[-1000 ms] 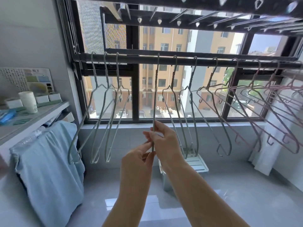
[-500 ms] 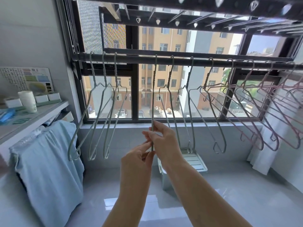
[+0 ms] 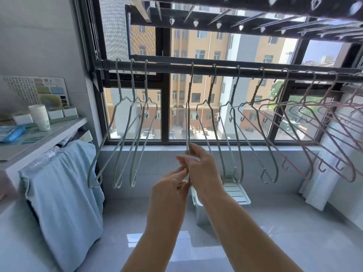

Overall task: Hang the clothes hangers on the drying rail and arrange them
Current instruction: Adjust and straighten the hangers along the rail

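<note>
Item: green hanger, hung edge-on from drying rail. Your left hand and right hand both pinched its lower part, fingers curled.

The dark rail across the window carries three green hangers grouped close at its left end. Past a gap one hanger hangs alone, edge-on, with three more pale ones spaced to its right, then pink hangers crowded and overlapping toward the right end. The shelf at left bears a white cup, small white boxes in a green tray, a blue packet and a printed board propped against the wall; the tiled floor bears a pale green bin below the rail.
</note>
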`<action>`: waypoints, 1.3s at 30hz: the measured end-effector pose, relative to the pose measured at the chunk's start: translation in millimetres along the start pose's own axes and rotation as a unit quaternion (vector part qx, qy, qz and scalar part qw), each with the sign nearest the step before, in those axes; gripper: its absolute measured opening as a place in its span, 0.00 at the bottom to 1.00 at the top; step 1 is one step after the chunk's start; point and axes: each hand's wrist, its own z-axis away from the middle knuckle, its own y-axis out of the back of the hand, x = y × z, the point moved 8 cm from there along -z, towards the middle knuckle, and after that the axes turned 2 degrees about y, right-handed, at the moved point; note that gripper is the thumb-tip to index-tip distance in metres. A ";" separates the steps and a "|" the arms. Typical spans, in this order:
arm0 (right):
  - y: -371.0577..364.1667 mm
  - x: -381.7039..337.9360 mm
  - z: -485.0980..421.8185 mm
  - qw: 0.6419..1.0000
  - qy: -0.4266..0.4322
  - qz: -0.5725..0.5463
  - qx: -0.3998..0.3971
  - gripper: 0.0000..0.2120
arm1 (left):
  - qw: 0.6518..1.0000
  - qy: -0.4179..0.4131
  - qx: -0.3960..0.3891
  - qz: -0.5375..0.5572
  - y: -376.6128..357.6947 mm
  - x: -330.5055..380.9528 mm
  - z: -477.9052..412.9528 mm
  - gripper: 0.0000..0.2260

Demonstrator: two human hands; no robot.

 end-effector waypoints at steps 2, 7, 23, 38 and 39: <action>0.5 -5.5 6.0 0.993 0.022 0.117 0.000 0.22 | 0.998 -0.018 -0.002 -0.057 5.3 2.6 2.5 0.14; -23.8 -56.5 35.2 0.935 0.220 0.277 -0.018 0.28 | 0.975 -0.062 0.171 -0.127 62.2 12.2 8.5 0.15; -91.5 -5.7 7.1 0.980 -0.026 -0.128 -0.149 0.17 | 0.986 0.037 0.131 -0.102 84.1 -23.9 4.2 0.17; -50.8 -4.1 10.0 0.989 -0.011 -0.102 -0.105 0.20 | 0.990 -0.003 0.101 -0.095 51.9 -10.6 5.0 0.18; -50.5 -3.5 9.9 0.990 -0.011 -0.102 -0.102 0.20 | 0.991 -0.006 0.098 -0.092 51.5 -9.4 5.4 0.18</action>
